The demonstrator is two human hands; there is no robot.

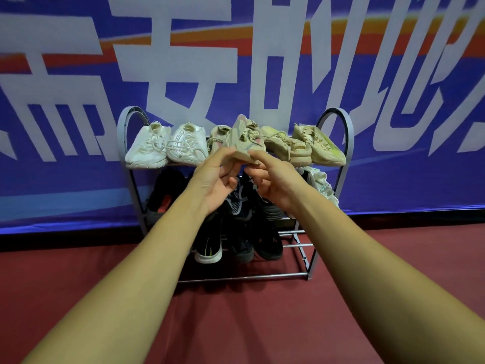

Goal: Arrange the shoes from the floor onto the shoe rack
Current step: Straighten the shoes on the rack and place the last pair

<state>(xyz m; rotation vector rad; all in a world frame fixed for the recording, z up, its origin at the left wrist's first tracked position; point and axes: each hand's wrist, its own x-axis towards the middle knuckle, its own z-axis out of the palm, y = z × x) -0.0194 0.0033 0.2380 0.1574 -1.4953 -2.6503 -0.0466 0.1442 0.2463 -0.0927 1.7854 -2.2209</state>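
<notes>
A beige sneaker (242, 137) of soft fabric, with pinkish patches on its side and loose beige laces, is held at the front of the top shelf of a grey metal shoe rack (349, 143) with arched side frames. It is tilted steeply, one end raised above the row and the pale sole edge of the lower end toward the camera. Whether it touches the shelf cannot be told.

Both hands grasp that lower end. The left hand (217, 177) pinches it between thumb and curled fingers (227, 153) on the left, and the right hand (273, 179) pinches it from the right, its fingers curled under the sole edge.

The sneaker sits in the middle of the top row. To its left is another beige shoe (217, 135), partly hidden, and further left two white sneakers (168, 148) stand side by side, toes forward. To its right two pale beige sneakers (304, 147) fill the shelf as far as the right arch.

On the shelf below, black shoes (165, 190) lie on the left and a white shoe (321, 185) at the right end. Lower still, more black sneakers (267, 245) rest on the rails, one with a white sole (208, 256).

The rack stands on a dark red floor (236, 324) against a blue banner (78, 74) with large white characters.
</notes>
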